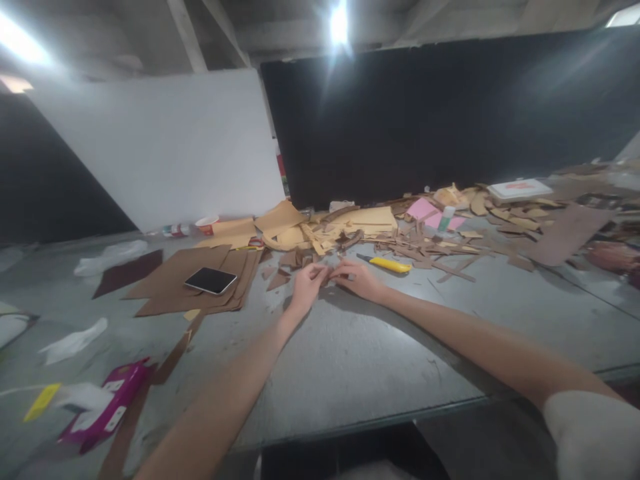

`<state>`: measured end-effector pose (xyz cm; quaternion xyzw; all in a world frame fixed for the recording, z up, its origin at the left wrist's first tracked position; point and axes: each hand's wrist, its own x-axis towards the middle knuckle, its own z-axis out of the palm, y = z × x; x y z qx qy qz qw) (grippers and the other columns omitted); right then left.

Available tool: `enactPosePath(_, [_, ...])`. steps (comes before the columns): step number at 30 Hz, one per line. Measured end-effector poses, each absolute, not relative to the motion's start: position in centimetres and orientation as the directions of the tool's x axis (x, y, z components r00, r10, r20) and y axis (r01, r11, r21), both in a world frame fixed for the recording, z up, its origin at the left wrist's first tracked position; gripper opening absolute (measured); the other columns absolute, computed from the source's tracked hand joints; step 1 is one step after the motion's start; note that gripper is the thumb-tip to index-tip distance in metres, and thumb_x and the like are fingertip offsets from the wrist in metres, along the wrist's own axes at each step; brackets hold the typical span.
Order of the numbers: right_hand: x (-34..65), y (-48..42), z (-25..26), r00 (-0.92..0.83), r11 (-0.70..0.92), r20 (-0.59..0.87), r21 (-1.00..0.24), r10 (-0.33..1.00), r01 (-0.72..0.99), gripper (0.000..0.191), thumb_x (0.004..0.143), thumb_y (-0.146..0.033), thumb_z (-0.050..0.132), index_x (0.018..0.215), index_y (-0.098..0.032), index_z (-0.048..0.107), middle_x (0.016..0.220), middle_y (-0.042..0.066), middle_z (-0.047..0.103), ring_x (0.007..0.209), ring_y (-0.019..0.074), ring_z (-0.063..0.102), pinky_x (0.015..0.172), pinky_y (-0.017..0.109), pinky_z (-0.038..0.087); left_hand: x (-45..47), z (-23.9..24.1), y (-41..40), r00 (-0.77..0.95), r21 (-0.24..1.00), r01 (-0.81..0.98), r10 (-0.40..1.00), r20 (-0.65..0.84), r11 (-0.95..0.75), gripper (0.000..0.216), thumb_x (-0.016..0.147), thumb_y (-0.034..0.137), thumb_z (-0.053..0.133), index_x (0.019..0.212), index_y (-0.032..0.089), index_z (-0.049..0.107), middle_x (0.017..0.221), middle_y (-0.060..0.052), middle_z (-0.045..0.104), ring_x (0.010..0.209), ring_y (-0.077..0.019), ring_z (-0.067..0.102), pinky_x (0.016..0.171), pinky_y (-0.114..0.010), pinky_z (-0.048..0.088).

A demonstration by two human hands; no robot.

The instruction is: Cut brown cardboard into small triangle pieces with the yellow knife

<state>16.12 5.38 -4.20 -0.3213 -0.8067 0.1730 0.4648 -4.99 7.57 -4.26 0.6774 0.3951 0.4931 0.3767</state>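
A small brown piece of flat material (325, 280) is pinched in the nearly closed fingertips of the person's left hand (306, 288) and right hand (359, 281), over the smooth grey surface (350, 360). Beyond them I see a yellow-handled cutter (390, 265), pale-yellow sheets (373, 217), a tall black panel (425, 120).

Your left hand (307, 288) and right hand (361, 280) sit side by side over the table (360, 360), a small piece (326, 279) between their fingertips. Left of your left hand, a phone (211, 281) lies on stacked sheets (155, 287); nearer you on that side, a power strip (118, 401) rests beside a long strip (173, 360). Just beyond your right hand lies a cutter (393, 265), with loose scraps (413, 252) behind it and a glue bottle (446, 219) farther right. Behind both hands, offcuts (290, 237) lie heaped before a tall panel (400, 120).
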Motion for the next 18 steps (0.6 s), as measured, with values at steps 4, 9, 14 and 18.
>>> enactPosePath(4, [16.3, 5.6, -4.1, -0.335, 0.685, 0.598, -0.620, 0.728, 0.383, 0.024, 0.105, -0.041, 0.067, 0.098, -0.023, 0.081, 0.098, 0.008, 0.076, 0.088, 0.0215, 0.070, 0.083, 0.035, 0.057, -4.8, -4.5, 7.7, 0.214, 0.895, 0.167, 0.901, 0.376, -0.413, 0.045, 0.090, 0.064, 0.076, 0.095, 0.019, 0.075, 0.092, -0.011, 0.082, 0.091, -0.0285, 0.080, 0.080, -0.036, 0.061])
enactPosePath(9, [16.5, 5.7, -3.8, -0.304, 0.620, 0.541, -0.681, 0.784, 0.390, 0.021, 0.102, -0.038, 0.066, 0.099, -0.021, 0.077, 0.097, 0.007, 0.077, 0.085, 0.0202, 0.070, 0.079, 0.032, 0.055, -4.3, -4.5, 7.1, 0.255, 0.898, 0.145, 0.893, 0.371, -0.415, 0.037, 0.096, 0.056, 0.070, 0.101, 0.020, 0.075, 0.103, -0.012, 0.082, 0.097, -0.0281, 0.079, 0.084, -0.038, 0.062])
enactPosePath(14, [16.5, 5.8, -4.0, -0.224, 0.515, 0.465, -0.800, 0.856, 0.307, 0.022, 0.095, -0.043, 0.071, 0.098, -0.021, 0.067, 0.081, 0.001, 0.072, 0.067, 0.0166, 0.065, 0.064, 0.028, 0.052, -4.1, -4.4, 6.7, 0.327, 0.885, 0.139, 0.864, 0.383, -0.444, 0.031, 0.091, 0.047, 0.080, 0.108, 0.022, 0.075, 0.112, -0.013, 0.083, 0.109, -0.0302, 0.080, 0.097, -0.043, 0.061])
enactPosePath(18, [16.4, 5.9, -4.4, -0.227, 0.475, 0.432, -0.859, 0.873, 0.191, 0.031, 0.093, -0.045, 0.074, 0.111, -0.023, 0.062, 0.084, 0.000, 0.072, 0.065, 0.0167, 0.067, 0.062, 0.029, 0.055, -4.1, -4.8, 7.0, 0.333, 0.873, 0.163, 0.859, 0.389, -0.459, 0.027, 0.092, 0.042, 0.081, 0.108, 0.022, 0.075, 0.103, -0.013, 0.084, 0.101, -0.0315, 0.081, 0.092, -0.045, 0.063])
